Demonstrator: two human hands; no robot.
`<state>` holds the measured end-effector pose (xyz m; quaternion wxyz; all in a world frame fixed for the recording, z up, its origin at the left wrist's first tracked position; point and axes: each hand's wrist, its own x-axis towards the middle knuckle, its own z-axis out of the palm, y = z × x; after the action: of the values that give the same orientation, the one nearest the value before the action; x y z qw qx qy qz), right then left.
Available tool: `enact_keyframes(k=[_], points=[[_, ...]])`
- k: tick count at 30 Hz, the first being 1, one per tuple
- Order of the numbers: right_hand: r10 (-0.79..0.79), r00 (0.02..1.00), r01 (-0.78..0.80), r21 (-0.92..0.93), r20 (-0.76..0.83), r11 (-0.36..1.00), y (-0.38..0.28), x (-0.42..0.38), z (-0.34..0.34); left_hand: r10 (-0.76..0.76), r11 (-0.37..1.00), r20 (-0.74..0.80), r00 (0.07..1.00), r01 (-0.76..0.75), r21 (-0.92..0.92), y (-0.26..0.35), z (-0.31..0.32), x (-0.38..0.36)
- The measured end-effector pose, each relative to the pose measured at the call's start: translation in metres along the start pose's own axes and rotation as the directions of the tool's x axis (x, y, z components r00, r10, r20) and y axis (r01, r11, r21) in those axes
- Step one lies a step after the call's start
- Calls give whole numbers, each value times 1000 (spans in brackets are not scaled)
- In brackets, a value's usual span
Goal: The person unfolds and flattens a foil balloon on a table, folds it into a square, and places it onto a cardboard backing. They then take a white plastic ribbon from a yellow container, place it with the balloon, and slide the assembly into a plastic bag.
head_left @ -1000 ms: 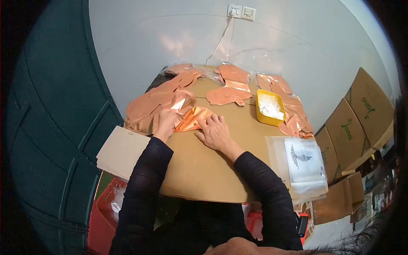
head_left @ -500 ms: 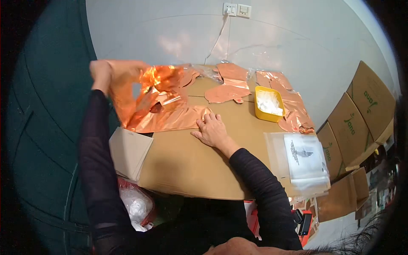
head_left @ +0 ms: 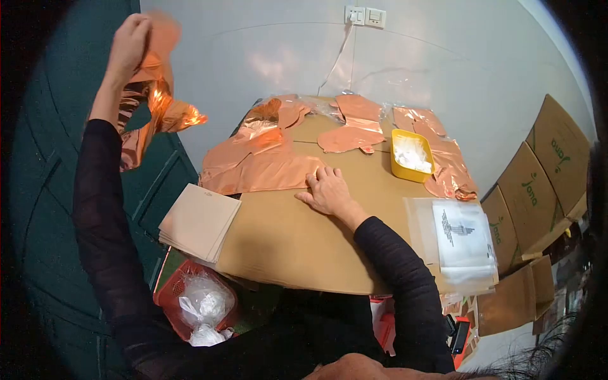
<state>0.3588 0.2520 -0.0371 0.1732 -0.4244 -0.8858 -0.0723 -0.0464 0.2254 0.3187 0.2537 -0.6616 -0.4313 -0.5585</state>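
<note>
Raised high at the upper left, my left hand [head_left: 131, 43] is closed on a flat, shiny copper-coloured foil balloon [head_left: 166, 107]. The balloon hangs crumpled below the hand, off the table's left side, and its upper end is blurred by motion. My right hand [head_left: 329, 191] lies on the brown cardboard-covered table [head_left: 297, 240], fingers stretched out. Its fingertips touch the right end of another flat foil balloon [head_left: 272, 170], which is spread over the left part of the table with more foil behind it.
Grey-beige cards [head_left: 199, 221] are stacked at the left edge. More foil pieces [head_left: 351, 134] lie at the back, near a yellow tub [head_left: 411, 172] of white items. Clear printed bags [head_left: 465, 237] lie right. Cartons [head_left: 532, 183] stand beyond; a red basket [head_left: 166, 294] sits below left.
My left hand has risen up and left, lifting one foil balloon off the pile and away from the table. My right hand stays resting on the table at the foil's edge.
</note>
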Motion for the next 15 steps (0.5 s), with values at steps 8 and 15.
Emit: enact_keyframes(k=[8, 15], points=[[-91, 951, 140, 148, -295, 979, 5, 4, -55, 96, 877, 625, 775, 231, -421, 134, 29, -26], [-127, 829, 215, 101, -544, 971, 26, 1, -135, 318, 623, 644, 696, 359, -695, 220, 50, -47]])
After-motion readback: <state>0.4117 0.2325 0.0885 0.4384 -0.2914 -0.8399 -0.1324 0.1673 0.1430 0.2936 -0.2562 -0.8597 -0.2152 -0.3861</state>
